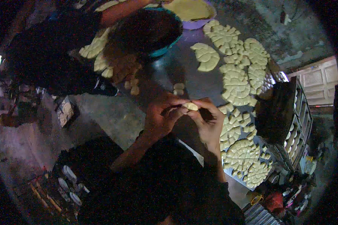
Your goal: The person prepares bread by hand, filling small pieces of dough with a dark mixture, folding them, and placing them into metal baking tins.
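Note:
A small pale piece of dough (191, 106) is pinched between the fingertips of my left hand (161, 117) and my right hand (209, 123), above the near edge of the dark metal table (165, 75). Both hands are closed around it, thumbs and fingers meeting. Just beyond my fingertips, a couple of small dough pieces (178, 89) rest on the table. To the right of my right hand lie flattened dough slabs (236, 84) cut into chunks, with more cut dough (246, 157) nearer me. A single cut slab (205, 57) sits apart, further off.
A teal-rimmed basin (162, 51), dark inside, and a purple basin (194, 24) with pale yellow contents stand at the far side. Another person's arm (124, 12) reaches in at upper left, near more dough (95, 47). At right stands a rack (294, 140) holding rows of pale pieces.

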Motion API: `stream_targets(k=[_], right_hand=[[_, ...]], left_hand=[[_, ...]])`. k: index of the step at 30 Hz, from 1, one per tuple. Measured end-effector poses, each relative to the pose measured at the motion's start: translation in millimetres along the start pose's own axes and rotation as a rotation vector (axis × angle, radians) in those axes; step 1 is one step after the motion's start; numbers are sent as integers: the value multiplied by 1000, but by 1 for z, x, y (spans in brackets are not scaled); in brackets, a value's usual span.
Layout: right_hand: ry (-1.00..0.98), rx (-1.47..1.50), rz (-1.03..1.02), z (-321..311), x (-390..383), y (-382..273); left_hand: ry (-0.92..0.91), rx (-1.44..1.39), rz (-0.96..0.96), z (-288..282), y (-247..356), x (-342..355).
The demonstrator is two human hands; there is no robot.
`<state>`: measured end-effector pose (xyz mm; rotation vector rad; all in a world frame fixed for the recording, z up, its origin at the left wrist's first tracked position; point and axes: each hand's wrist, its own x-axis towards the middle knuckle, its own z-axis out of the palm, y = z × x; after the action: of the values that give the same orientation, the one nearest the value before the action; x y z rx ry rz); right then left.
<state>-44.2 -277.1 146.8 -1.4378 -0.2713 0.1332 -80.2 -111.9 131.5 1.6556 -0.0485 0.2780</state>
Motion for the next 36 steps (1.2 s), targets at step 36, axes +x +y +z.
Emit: stream_targets(k=[36], right_hand=[[-303,-1250,113,32,467,114]], left_hand=[[66,-732,-352,-94,-87,192]])
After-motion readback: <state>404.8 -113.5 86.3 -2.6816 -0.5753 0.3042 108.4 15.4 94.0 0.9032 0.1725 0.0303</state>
